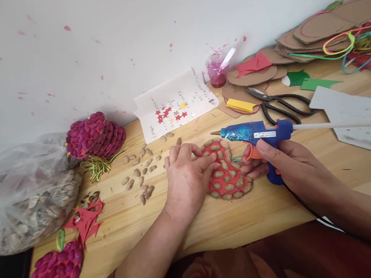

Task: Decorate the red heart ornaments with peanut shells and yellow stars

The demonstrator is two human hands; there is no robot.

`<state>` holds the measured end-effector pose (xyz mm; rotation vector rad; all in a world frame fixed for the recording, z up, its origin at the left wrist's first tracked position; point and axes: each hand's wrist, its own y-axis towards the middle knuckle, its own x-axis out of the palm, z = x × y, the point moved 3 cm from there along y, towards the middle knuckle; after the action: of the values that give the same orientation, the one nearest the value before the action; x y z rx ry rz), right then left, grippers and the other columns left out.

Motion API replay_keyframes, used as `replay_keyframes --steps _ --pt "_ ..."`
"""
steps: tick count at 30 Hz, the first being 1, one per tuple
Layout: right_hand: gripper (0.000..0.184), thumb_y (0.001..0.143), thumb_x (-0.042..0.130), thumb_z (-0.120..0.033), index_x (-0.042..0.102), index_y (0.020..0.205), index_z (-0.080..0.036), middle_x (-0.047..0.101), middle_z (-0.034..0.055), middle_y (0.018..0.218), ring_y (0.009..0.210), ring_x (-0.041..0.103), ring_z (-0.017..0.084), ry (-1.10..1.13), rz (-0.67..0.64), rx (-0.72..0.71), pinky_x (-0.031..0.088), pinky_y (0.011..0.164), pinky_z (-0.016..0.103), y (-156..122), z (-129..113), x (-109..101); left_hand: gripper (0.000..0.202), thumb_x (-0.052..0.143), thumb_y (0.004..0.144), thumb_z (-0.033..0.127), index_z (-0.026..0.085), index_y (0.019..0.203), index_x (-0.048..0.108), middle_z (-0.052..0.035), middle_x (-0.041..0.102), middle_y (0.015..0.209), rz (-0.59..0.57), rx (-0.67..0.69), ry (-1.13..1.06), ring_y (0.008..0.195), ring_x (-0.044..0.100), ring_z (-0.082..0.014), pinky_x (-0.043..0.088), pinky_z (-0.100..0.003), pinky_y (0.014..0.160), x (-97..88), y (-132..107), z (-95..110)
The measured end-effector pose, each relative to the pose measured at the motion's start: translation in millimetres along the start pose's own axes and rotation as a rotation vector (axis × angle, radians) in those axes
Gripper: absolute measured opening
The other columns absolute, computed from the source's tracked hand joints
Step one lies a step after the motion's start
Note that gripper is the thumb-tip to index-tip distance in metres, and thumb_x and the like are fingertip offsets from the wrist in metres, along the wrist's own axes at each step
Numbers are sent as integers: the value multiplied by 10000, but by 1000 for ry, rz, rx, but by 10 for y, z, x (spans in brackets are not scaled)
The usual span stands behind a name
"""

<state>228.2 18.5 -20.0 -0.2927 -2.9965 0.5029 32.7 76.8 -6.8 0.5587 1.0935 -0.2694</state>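
Observation:
My right hand is wrapped round a blue hot glue gun, with fingers by its orange trigger. A white glue stick sticks out of its back, and its nozzle points left. Below the nozzle lies a rounded red piece bordered and dotted with brown peanut shells. My left hand rests over the left side of this piece, its thumb and fingers closed in a pinch. Whatever is between those fingertips is hidden. Loose peanut shells are scattered on the table left of my left hand.
Black-handled scissors and stacked cardboard shapes lie at right. A cup of pink paint stands by the wall near a paper with stars. Finished purple pieces and a plastic bag of shells are at left.

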Motion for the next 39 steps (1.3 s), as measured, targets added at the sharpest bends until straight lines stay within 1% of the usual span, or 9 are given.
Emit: replay_keyframes --steps 6,9,15,21,25,28,32,39 --pt "410 844 679 -606 716 822 -198 781 38 780 682 740 184 -4 -6 -3 609 658 264 -6 -2 -3 102 713 882 355 342 911 809 -46 633 994 -12 -30 -2 1027 477 -258 393 -457 921 18 -14 3" --pt "409 840 682 -608 705 805 -201 777 34 759 671 735 181 -11 1 0 605 653 263 -5 -17 3 117 696 897 357 353 935 806 -42 629 1012 -12 -21 8 1006 469 -249 386 -457 923 21 -19 -4" --pt "415 841 680 -610 713 802 -198 782 41 758 659 735 186 -17 5 10 606 655 267 4 1 5 118 701 894 363 356 952 804 -35 631 1011 -3 -9 7 1030 466 -249 377 -456 940 34 -30 -22" --pt "426 839 680 -613 736 787 -194 788 50 774 665 743 190 -22 18 17 606 649 264 -12 4 -3 136 704 897 348 359 996 797 -28 676 999 2 19 -41 1003 494 -234 386 -444 927 28 -28 -74" --pt "416 839 688 -602 743 783 -193 787 49 770 663 745 182 -12 20 15 604 649 251 -7 -6 -15 196 684 913 283 354 1063 789 -37 688 972 26 -52 -76 982 504 -232 395 -436 915 -50 12 -116" --pt "417 836 691 -603 741 774 -194 789 51 773 671 749 187 -12 27 21 604 648 254 1 -11 -23 169 703 896 273 344 1010 806 -41 675 947 32 -90 -123 974 511 -230 410 -427 911 -63 28 -113" --pt "425 834 689 -612 742 777 -194 790 49 772 657 747 187 -24 28 15 604 646 262 2 -10 -18 120 759 850 302 355 940 817 -35 666 934 40 -82 -145 968 501 -233 406 -436 914 0 25 -89" --pt "419 838 686 -611 740 803 -197 788 39 761 653 747 185 -10 23 27 604 646 261 -5 9 -3 132 754 856 317 369 965 807 -31 660 952 27 -88 -106 997 488 -235 388 -454 936 65 5 -90"
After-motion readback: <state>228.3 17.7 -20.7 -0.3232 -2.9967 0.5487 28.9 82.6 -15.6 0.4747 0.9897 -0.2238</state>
